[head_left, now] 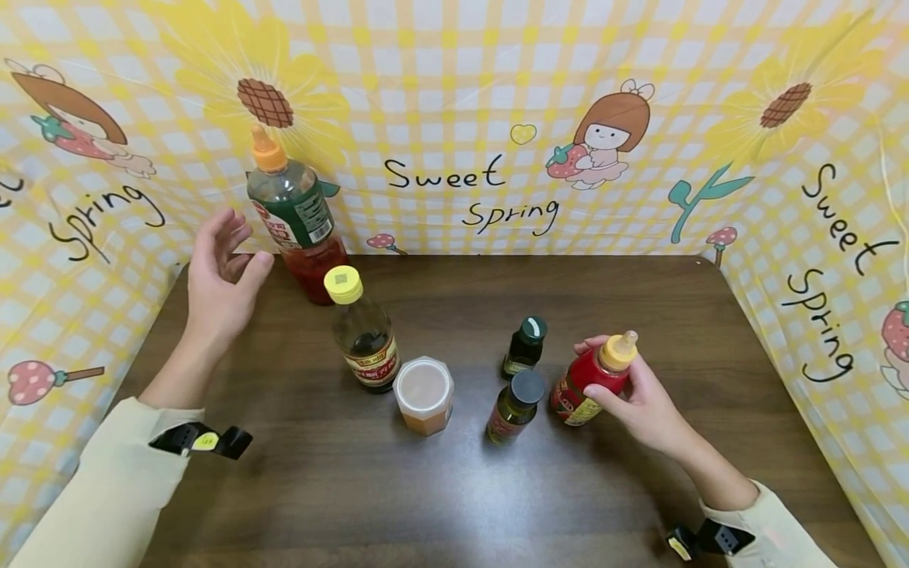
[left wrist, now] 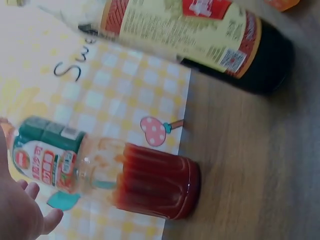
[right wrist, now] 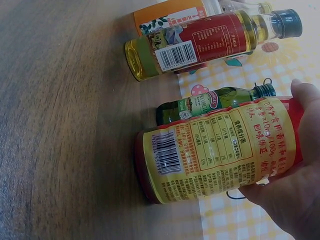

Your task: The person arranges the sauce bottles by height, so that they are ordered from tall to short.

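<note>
"Item one?"
"Red squeeze bottle [head_left: 577, 388], right of the lidded jar [head_left: 424, 398]; my right hand [head_left: 649, 406] grips it, thumb and fingers round the upper body. Probably light, soft-walled, smooth; I'd press gently, lest it squirt."
"Item two?"
"Large sauce bottle [head_left: 305, 217], behind the lidded jar and to its left; my left hand [head_left: 222, 280], loosely open, is beside it. Likely heavier, a bit slippery; best taken round the middle."

Red squeeze bottle [head_left: 577, 388], orange-capped sauce bottle [head_left: 301, 217], yellow checked cloth [head_left: 440, 87], brown table [head_left: 341, 489]
</note>
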Tool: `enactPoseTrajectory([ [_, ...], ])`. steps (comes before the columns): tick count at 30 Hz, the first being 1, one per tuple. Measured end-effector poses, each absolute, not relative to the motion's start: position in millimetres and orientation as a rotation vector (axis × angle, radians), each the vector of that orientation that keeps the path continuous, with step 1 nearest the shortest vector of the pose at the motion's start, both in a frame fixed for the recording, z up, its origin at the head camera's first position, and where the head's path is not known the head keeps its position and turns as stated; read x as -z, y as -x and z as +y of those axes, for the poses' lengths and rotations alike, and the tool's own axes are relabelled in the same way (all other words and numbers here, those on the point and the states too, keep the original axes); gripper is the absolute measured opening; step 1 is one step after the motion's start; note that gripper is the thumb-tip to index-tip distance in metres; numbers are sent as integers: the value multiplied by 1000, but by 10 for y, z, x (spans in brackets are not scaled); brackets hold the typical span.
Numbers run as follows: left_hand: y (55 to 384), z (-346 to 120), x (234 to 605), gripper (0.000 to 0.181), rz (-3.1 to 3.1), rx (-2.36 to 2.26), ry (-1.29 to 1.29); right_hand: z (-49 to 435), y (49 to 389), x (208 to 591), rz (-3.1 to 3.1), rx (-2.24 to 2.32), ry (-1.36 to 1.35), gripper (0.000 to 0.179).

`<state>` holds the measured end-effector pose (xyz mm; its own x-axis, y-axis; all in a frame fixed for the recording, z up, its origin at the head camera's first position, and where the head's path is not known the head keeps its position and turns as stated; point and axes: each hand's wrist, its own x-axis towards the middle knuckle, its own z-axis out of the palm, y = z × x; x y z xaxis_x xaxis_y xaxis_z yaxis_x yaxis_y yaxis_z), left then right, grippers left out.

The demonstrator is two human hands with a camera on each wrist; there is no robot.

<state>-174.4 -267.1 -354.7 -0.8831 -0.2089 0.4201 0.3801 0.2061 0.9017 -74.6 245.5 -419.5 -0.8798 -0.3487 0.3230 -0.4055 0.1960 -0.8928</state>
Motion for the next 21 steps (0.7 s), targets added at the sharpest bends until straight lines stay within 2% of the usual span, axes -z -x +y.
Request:
enactPoseTrajectory([
  [12, 1325, -2539, 3616, 63, -1858, 1963, 509, 2455, 739, 4199, -2402, -1816, -731, 60],
  [21, 1197, -2399, 3753, 76, -2065, 1883, 706, 2444, 729, 4181, -2421, -1816, -714, 60],
])
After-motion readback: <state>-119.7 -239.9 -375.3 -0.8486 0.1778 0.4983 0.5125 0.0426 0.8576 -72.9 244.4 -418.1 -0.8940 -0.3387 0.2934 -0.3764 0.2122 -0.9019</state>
